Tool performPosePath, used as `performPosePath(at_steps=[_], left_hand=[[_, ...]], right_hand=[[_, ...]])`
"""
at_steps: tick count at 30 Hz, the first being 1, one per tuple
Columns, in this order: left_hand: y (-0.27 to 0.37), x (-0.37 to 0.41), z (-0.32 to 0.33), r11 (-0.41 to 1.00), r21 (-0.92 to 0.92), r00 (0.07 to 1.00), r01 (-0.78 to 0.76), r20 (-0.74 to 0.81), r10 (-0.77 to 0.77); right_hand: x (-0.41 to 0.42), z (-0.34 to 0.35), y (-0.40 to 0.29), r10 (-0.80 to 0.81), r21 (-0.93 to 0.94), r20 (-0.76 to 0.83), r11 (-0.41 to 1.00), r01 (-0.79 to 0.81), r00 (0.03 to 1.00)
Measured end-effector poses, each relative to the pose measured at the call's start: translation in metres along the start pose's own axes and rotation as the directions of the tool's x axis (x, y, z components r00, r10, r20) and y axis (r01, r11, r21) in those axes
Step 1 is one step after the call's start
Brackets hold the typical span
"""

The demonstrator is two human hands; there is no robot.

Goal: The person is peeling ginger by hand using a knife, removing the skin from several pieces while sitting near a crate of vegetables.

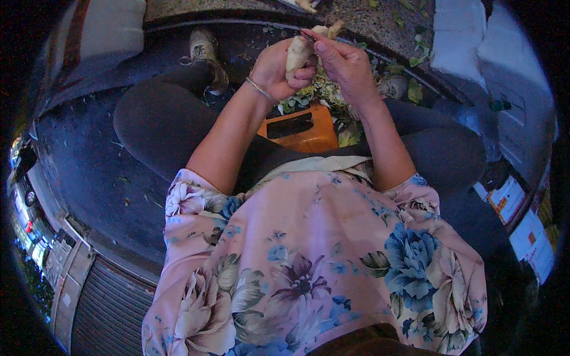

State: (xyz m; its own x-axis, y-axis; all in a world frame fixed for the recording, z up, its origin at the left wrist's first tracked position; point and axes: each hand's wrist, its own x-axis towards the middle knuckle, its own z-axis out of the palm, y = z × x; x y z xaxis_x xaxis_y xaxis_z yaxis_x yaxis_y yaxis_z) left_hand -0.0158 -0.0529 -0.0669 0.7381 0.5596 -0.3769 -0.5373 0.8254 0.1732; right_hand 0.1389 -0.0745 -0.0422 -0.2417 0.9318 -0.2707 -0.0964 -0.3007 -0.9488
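Observation:
My left hand (278, 73), with a bangle at its wrist, is closed around a pale, knobbly root (297, 55), which looks like ginger or galangal. Its forked end (329, 30) sticks up beyond my fingers. Against the root, my right hand (349, 66) pinches a small tool with a reddish edge (308, 34), probably a small knife; its blade is mostly hidden by my fingers. Below both hands lies a heap of peelings and green leaf scraps (327, 89). An orange plastic container or stool with a slot (314, 138) stands between my legs.
A speckled slab (374, 26) with loose leaves lies beyond my hands, another pale root piece (306, 5) at its far edge. White sacks or foam blocks (458, 40) stand right, a grey plastic bin (519, 107) beside them. Shoes (205, 49) rest on the dark floor (98, 164).

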Motion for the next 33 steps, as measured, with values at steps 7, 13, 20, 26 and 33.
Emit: performPosePath(at_steps=[7,13,20,26,33], left_hand=[[0.005,0.001,0.004,0.997,0.064,0.998,-0.04,0.057,0.036],[0.005,-0.001,0.018,0.801,0.529,0.903,-0.281,-0.137,0.407],[0.012,-0.003,0.003,0.548,0.755,0.875,-0.361,0.07,0.48],[-0.004,0.001,0.008,0.355,0.884,0.772,-0.305,0.012,0.636],[-0.002,0.001,0.014,0.73,0.636,0.84,-0.251,-0.232,0.491]], right_hand=[[-0.005,0.016,-0.008,-0.146,0.08,-0.113,0.985,0.156,0.983],[-0.014,0.025,-0.006,-0.044,0.333,-0.045,0.941,0.056,0.998],[-0.003,0.003,-0.001,0.084,0.485,-0.046,0.873,-0.052,0.995],[-0.002,0.005,0.004,0.074,0.316,-0.077,0.948,-0.046,0.994],[0.004,0.005,0.006,0.032,0.278,-0.138,0.961,0.008,0.99]])
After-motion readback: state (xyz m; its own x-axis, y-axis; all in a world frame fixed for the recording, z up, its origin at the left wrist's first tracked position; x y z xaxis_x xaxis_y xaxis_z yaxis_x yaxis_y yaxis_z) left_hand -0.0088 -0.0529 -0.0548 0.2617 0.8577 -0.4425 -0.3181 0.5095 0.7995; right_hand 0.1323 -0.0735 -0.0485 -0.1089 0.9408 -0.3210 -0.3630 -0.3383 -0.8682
